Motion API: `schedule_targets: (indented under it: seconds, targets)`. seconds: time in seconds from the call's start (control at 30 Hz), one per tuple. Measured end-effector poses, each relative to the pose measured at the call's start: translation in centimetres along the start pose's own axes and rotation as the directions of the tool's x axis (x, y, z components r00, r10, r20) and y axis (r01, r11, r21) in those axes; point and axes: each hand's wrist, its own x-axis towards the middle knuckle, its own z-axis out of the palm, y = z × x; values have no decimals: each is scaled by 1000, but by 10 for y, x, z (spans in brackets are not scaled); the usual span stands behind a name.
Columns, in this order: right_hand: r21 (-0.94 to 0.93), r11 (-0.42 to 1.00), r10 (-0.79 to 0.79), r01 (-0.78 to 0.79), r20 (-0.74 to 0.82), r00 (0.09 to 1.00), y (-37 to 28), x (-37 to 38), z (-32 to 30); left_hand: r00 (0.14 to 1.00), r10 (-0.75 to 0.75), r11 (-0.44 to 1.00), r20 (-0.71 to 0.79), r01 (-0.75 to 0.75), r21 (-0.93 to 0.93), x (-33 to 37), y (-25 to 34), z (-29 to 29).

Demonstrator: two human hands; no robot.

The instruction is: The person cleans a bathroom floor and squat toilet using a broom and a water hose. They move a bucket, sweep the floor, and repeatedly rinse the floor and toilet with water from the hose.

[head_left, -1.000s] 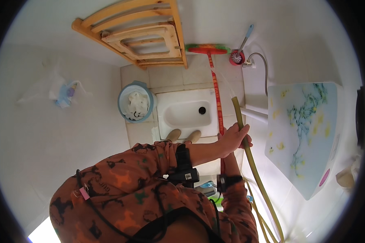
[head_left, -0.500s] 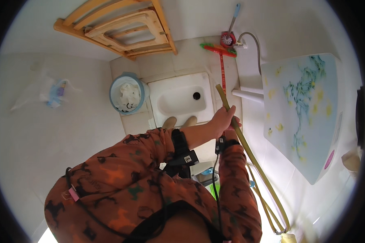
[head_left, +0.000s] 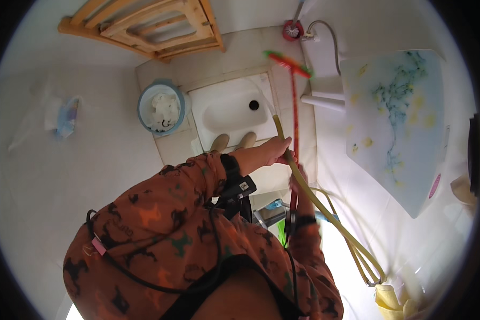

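Note:
My left hand is closed round a yellowish hose, whose open end points toward the white squat toilet ahead. Off that end runs a thin pale streak, too faint to tell if it is water. My right hand, slightly smeared by motion, is closed on the red pole of a floor brush. The brush's red head with green bristles lies across the tiles right of the toilet, blurred. Part of the pole passes behind my left hand and the hose.
A blue bucket with a white bag stands left of the toilet. A wooden seat frame leans at the far wall. A red toilet-brush holder sits in the far corner. A patterned panel occupies the right side.
The floor brush has come back toward me from the far corner, my right hand drawing back with its pole. The hose end has shifted nearer and slightly left. My view has tilted a little.

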Motion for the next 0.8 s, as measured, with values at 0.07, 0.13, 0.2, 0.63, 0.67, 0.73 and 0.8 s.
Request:
schedule_targets:
  seconds: [0.07, 0.13, 0.2, 0.63, 0.67, 0.73, 0.8]
  targets:
    - [-76, 978, -200, 195, -74, 977, -2, 52, 13, 1000, 3, 1000, 22, -4, 27, 5, -6, -6]
    - [114, 987, 97, -114, 152, 984, 16, 60, 38, 999, 4, 999, 42, -6, 43, 6, -11, -11]
    - [-80, 974, 226, -212, 298, 927, 35, 40, 71, 1000, -6, 995, 9, 5, 99, 0, -15, -15]
    - [-22, 999, 41, -39, 97, 994, -10, -65, 69, 999, 30, 990, 45, -36, 136, -51, -23, -27]
    - [55, 997, -59, 56, 69, 996, -16, -49, 70, 998, 37, 990, 54, -44, 131, -53, -25, -29]
    - [128, 990, -71, 63, 56, 996, -17, -30, 81, 998, 45, 990, 37, -49, 129, -61, -29, -32]
    - [165, 984, 56, -60, 24, 998, -5, -27, 104, 998, 53, 990, 23, -56, 130, -68, -33, -33]
